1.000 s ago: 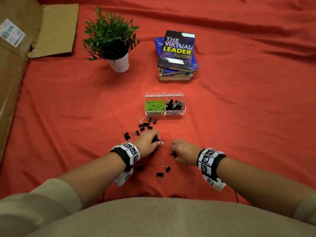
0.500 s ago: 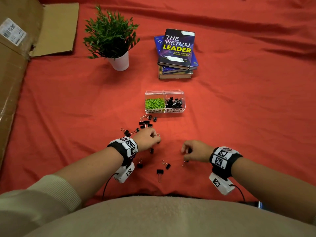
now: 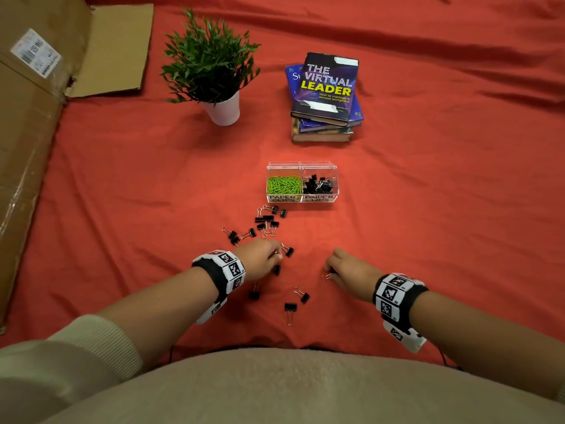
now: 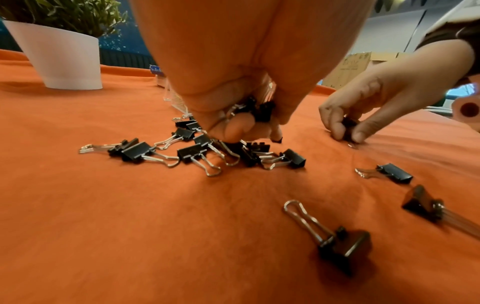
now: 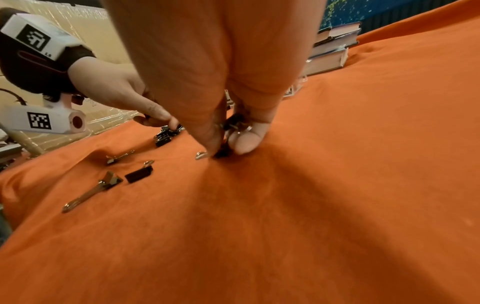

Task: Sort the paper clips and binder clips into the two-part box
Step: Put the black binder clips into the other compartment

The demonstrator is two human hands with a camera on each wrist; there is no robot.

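Since a moment ago the right hand (image 3: 351, 270) has been sliding out to the right, away from the left hand (image 3: 260, 258), and both are now working well apart on the red cloth (image 3: 428, 209) covering the bench. The left hand is curling its fingers (image 4: 233, 127) around a small bunch of black binder clips (image 4: 257, 111) while its fingertips are reaching down into the loose binder clips (image 4: 192, 152) lying just nearer than the two-part box (image 3: 302, 182). The right hand is pinching one binder clip (image 5: 223, 153) between thumb and forefinger against the cloth, nearer than the box and to its right, and it is also cupping a few more clips in its palm.

The clear box is sitting in the middle of the cloth, its left half holding green paper clips (image 3: 283, 185) above a "PAPER CLIPS" label, its right half holding black binder clips above a "BINDER CLIPS" label. More binder clips are lying scattered from the box's near wall down to the left hand, and three stray binder clips (image 3: 289, 308) are lying nearer still, between the two wrists. Beyond the box a stack of books (image 3: 325, 96) is resting, with a potted plant (image 3: 214, 68) to the box's far left and flattened cardboard (image 3: 39, 102) lying further left again.
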